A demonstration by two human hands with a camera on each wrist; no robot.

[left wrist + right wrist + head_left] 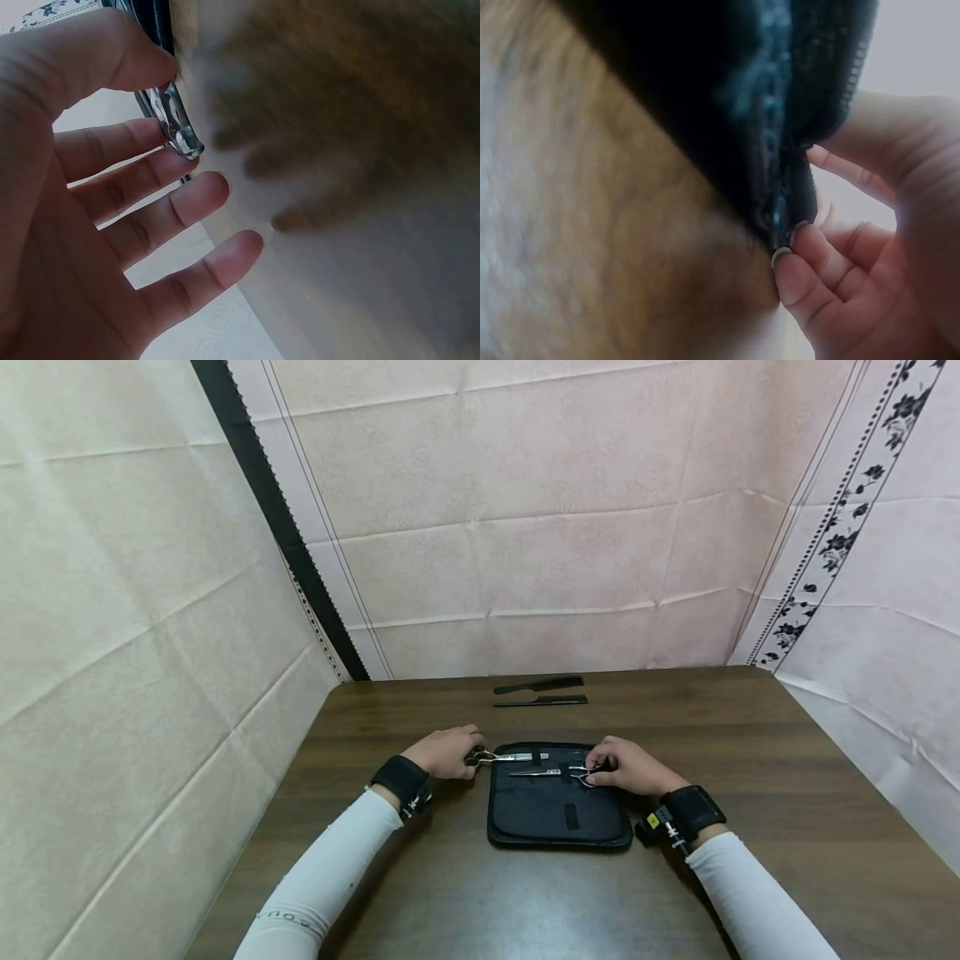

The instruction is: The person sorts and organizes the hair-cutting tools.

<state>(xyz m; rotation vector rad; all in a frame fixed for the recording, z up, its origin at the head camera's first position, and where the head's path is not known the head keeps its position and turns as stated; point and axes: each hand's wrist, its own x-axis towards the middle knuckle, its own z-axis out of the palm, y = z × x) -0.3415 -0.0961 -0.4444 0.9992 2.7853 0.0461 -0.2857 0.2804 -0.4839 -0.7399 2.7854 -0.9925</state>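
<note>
A black zip case [525, 814] lies on the table with two pairs of silver hair scissors on it. My left hand [447, 752] pinches the handle end of the upper scissors [517, 757] at the case's left edge. Their shiny handle [176, 124] shows between thumb and fingers in the left wrist view. On the right, my right hand [630, 767] holds the lower scissors [542, 772] by the finger rings, blades pointing left. In the right wrist view, the case's zipped edge [847, 94] hides those scissors, and the right fingers [806, 289] are by its corner.
Two black combs, one thick-handled [540, 685] and one slim [542, 701], lie near the far edge of the wooden table [420, 893]. Black elastic loops [572, 816] are fixed on the case. Pale cloth [525, 527] hangs behind and at both sides.
</note>
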